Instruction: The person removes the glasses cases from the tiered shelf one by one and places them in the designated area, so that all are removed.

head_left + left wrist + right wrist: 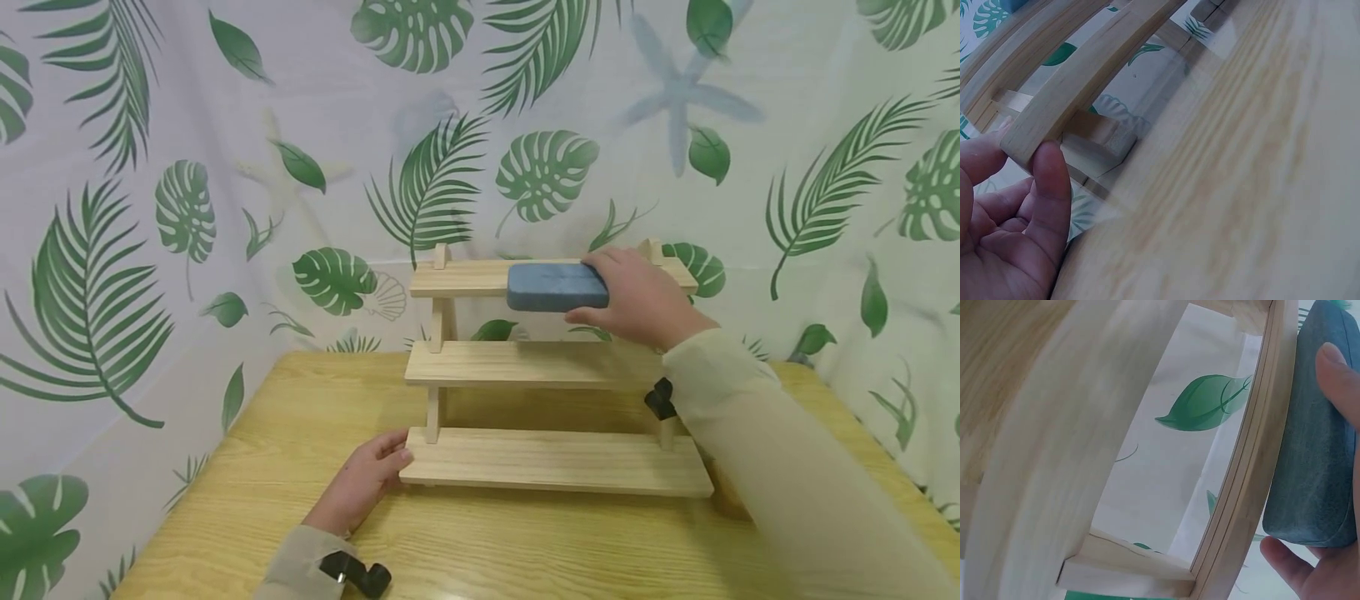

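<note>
A three-tier wooden display shelf (517, 457) stands on the table. My right hand (648, 296) grips a blue glasses case (557, 288) by its right end, thumb below and fingers over the top. In the head view the case lies lengthwise across the top board (465, 279), overlapping its front edge. The right wrist view shows the case (1316, 450) alongside a board edge, with my thumb and fingers around it. Low at the left, my left hand (365, 479) pinches the end of the bottom board (1054, 106) between thumb and fingers.
The wooden table (300, 408) extends around the shelf. Behind it hangs a white curtain (480, 100) printed with green leaves. The middle board (510, 362) lies under the right forearm's reach. A roundish brown thing (729, 492) is partly hidden behind the right sleeve.
</note>
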